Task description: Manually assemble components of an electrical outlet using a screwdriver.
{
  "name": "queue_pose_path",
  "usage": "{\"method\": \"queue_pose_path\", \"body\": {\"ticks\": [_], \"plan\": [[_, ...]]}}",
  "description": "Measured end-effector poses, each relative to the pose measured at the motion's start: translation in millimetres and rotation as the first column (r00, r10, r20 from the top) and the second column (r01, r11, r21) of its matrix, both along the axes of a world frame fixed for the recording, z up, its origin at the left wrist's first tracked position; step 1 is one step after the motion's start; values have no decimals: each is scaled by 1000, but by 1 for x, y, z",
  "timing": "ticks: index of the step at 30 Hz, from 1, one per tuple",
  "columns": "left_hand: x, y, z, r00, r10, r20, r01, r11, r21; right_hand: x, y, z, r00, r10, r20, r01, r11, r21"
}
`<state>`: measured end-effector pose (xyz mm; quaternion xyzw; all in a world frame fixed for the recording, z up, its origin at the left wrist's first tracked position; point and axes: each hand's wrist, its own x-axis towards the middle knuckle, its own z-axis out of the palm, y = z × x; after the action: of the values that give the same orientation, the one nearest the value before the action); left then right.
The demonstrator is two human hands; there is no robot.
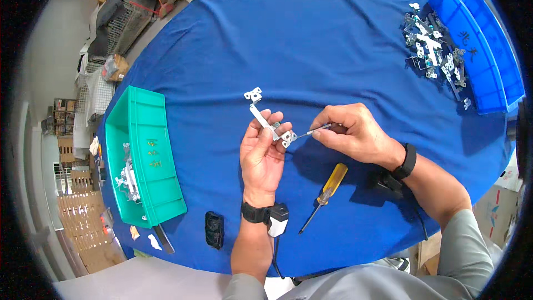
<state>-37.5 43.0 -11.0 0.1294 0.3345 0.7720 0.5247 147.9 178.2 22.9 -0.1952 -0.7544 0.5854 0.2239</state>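
Observation:
My left hand (264, 151) holds a long silver metal hinge bracket (263, 116) upright over the blue tablecloth, fingers pinching its lower end. My right hand (351, 130) grips a small thin screwdriver (312, 131), its tip touching the bracket's lower end near my left fingertips. Both wrists wear black bands, and a small white and black device hangs at the left wrist (276, 218).
A yellow-handled screwdriver (327, 189) lies near my arms. A green bin (145, 155) at left holds a few metal parts. A blue bin (480, 41) at far right lies beside a pile of metal brackets (436, 50). A black block (214, 229) sits near the table edge.

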Motion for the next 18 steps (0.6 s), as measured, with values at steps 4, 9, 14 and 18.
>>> {"method": "queue_pose_path", "body": {"ticks": [4,9,14,18], "plan": [[-1,-1,-1,1000,5,11,-4,1000,-9,-2,-1,-2,1000,-6,-5,6,999,39],[1,1,-1,1000,-8,4,8,1000,2,-3,-4,-4,999,-10,-49,14,998,64],[1,0,-1,1000,-11,11,11,1000,8,-3,-3,-4,999,18,-38,-14,995,95],[2,0,0,1000,-9,-3,9,1000,-14,-3,-2,-3,1000,14,-19,-12,995,103]]}}
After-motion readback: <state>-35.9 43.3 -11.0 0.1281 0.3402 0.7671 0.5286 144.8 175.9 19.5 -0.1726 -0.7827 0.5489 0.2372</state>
